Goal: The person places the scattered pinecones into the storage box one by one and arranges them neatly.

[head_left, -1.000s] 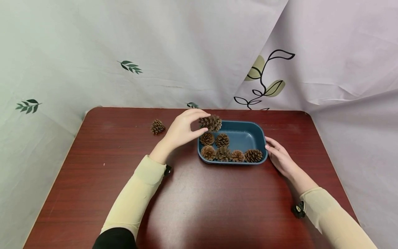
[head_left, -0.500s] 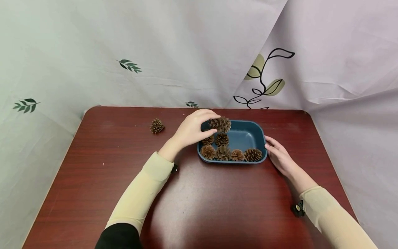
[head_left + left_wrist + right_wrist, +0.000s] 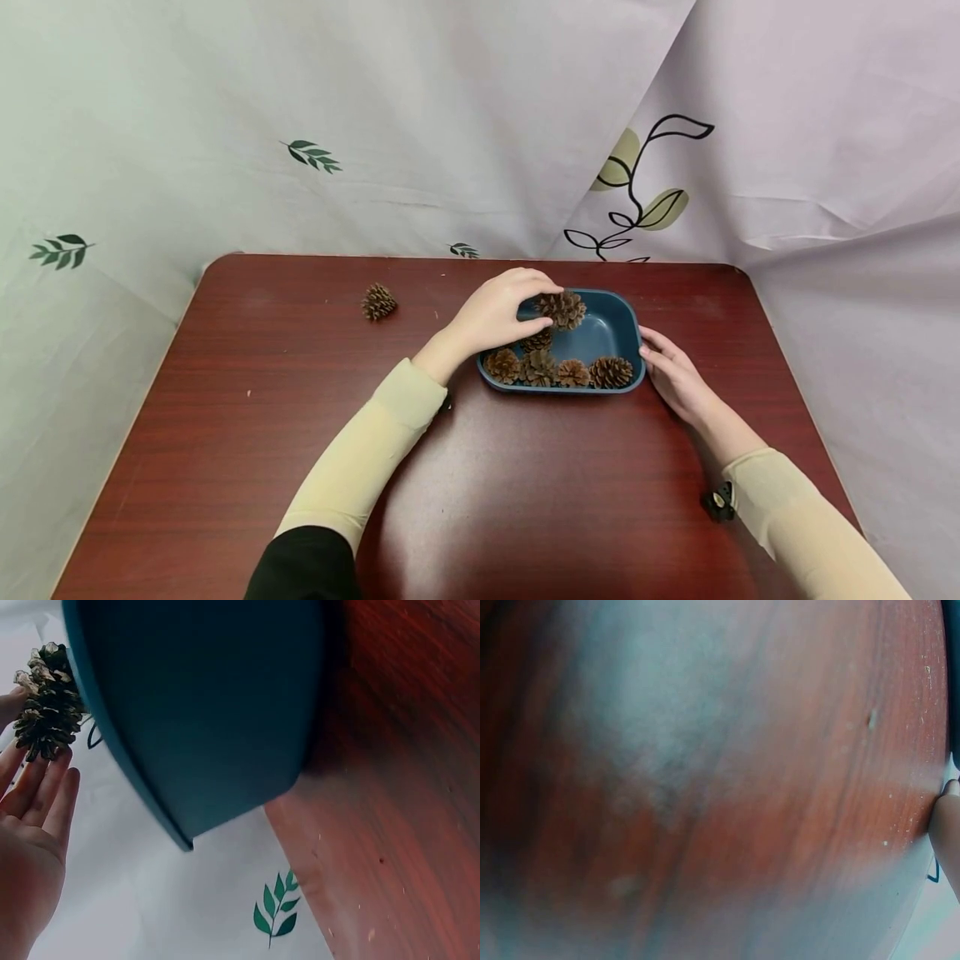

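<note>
My left hand (image 3: 501, 315) pinches a brown pine cone (image 3: 564, 310) between thumb and fingers, over the left-middle part of a blue rectangular tray (image 3: 617, 300). In the left wrist view the same pine cone (image 3: 51, 705) sits at the fingertips, above the tray's rim. Inside the tray, several pine cones line the front wall, among them a pine cone (image 3: 611, 372) in the front right corner. Another pine cone (image 3: 537, 340) lies behind that row, partly covered by my left thumb. My right hand (image 3: 678, 379) touches the tray's right end with extended fingers.
One loose pine cone (image 3: 378, 302) lies on the reddish-brown wooden table (image 3: 225, 417), left of the tray near the back edge. A pale curtain (image 3: 420, 125) with leaf prints hangs right behind the table.
My left hand has carried its pine cone rightward, from the tray's back left corner towards its middle, and slightly lower. The right hand and the tray have stayed in place.
</note>
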A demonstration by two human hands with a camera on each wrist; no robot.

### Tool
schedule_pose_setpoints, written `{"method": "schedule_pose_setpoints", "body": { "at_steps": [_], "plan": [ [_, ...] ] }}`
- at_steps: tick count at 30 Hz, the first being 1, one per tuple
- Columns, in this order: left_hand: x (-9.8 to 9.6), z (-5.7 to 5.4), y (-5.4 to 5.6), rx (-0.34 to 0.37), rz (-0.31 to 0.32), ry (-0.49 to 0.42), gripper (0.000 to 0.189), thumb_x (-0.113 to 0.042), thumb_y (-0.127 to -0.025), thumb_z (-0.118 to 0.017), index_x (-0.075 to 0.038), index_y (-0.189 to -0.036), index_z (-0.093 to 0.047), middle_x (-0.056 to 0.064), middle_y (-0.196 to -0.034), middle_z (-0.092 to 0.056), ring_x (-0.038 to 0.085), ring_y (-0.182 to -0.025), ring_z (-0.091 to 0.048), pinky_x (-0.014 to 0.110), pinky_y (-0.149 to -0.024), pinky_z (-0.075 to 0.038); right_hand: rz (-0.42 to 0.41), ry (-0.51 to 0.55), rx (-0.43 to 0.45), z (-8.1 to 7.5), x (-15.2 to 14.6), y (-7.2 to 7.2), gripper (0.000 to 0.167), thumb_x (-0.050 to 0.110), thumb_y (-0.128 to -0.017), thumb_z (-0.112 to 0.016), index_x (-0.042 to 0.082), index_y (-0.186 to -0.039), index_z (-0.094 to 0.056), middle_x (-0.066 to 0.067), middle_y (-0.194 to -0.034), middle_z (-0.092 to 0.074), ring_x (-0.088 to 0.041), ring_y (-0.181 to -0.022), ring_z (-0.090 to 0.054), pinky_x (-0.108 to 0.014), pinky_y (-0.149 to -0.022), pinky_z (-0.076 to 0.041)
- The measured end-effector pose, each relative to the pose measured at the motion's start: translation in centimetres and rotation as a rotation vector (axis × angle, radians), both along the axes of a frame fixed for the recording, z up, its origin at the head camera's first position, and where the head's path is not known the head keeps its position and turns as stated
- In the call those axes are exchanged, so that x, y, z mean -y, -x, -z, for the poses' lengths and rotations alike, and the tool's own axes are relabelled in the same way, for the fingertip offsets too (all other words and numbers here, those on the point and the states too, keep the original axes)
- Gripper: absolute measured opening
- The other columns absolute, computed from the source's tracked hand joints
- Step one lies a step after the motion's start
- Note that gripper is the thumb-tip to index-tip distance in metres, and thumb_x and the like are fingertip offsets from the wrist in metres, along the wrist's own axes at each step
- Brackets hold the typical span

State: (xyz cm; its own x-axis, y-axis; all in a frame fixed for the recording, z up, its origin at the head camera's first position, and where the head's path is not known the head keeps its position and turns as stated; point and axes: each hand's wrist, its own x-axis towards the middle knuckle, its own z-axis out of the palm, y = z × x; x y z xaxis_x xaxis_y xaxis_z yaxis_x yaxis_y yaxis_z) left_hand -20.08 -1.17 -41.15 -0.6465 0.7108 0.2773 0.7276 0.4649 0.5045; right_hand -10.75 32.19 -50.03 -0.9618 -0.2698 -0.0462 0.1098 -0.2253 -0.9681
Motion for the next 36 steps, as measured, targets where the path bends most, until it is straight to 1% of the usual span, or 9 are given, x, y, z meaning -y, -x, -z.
{"method": "schedule_pose_setpoints", "body": {
  "at_steps": [7, 13, 18, 25, 31, 36],
  "plan": [
    [-1.3, 0.8, 0.4, 0.021, 0.032, 0.065, 0.044, -0.029, -0.100, -0.076, -0.016, -0.141, -0.069, 0.004, -0.139, -0.067, 0.021, -0.132, -0.062, 0.038, -0.116, -0.051, 0.001, 0.007, 0.002, 0.0, 0.0, 0.0, 0.037, 0.003, -0.114, -0.039, 0.020, -0.142, -0.057, 0.013, -0.133, -0.068, 0.001, -0.122, -0.063, -0.013, -0.104, -0.046],
    [-2.2, 1.0, 0.5, 0.066, 0.059, 0.089, 0.045, -0.029, -0.102, -0.075, -0.015, -0.143, -0.067, 0.006, -0.143, -0.065, 0.020, -0.131, -0.063, 0.037, -0.112, -0.054, 0.000, 0.007, -0.003, 0.1, -0.1, 0.1, 0.037, 0.003, -0.114, -0.038, 0.019, -0.141, -0.058, 0.012, -0.133, -0.069, 0.000, -0.121, -0.064, -0.013, -0.104, -0.046],
    [-2.9, 1.3, 0.7, 0.086, 0.073, 0.125, 0.045, -0.030, -0.102, -0.074, -0.016, -0.144, -0.067, 0.006, -0.146, -0.064, 0.021, -0.136, -0.060, 0.037, -0.116, -0.051, -0.002, 0.001, 0.002, 0.1, -0.1, 0.1, 0.037, 0.003, -0.114, -0.038, 0.020, -0.141, -0.057, 0.012, -0.133, -0.068, 0.001, -0.121, -0.064, -0.013, -0.104, -0.046],
    [-3.8, 1.9, 1.0, 0.088, 0.091, 0.166, 0.045, -0.031, -0.102, -0.074, -0.017, -0.144, -0.066, 0.004, -0.145, -0.064, 0.020, -0.139, -0.058, 0.037, -0.119, -0.049, -0.008, 0.008, 0.004, 0.1, -0.1, 0.1, 0.037, 0.003, -0.114, -0.038, 0.020, -0.141, -0.058, 0.011, -0.133, -0.069, 0.000, -0.121, -0.064, -0.013, -0.104, -0.046],
    [-4.1, 2.2, 0.8, 0.093, 0.101, 0.216, 0.044, -0.032, -0.103, -0.074, -0.017, -0.143, -0.067, 0.003, -0.145, -0.065, 0.020, -0.142, -0.056, 0.036, -0.124, -0.045, -0.007, 0.014, -0.004, 0.1, 0.0, 0.1, 0.038, 0.002, -0.114, -0.038, 0.020, -0.141, -0.058, 0.011, -0.133, -0.069, 0.000, -0.121, -0.064, -0.013, -0.104, -0.046],
    [-4.2, 2.5, 0.7, 0.076, 0.111, 0.259, 0.044, -0.032, -0.103, -0.073, -0.016, -0.143, -0.067, 0.003, -0.146, -0.065, 0.021, -0.144, -0.055, 0.036, -0.126, -0.042, 0.004, 0.013, -0.001, 0.1, 0.0, 0.1, 0.038, 0.002, -0.113, -0.038, 0.020, -0.139, -0.059, 0.012, -0.131, -0.069, 0.000, -0.120, -0.064, -0.013, -0.104, -0.046]
  ]
}}
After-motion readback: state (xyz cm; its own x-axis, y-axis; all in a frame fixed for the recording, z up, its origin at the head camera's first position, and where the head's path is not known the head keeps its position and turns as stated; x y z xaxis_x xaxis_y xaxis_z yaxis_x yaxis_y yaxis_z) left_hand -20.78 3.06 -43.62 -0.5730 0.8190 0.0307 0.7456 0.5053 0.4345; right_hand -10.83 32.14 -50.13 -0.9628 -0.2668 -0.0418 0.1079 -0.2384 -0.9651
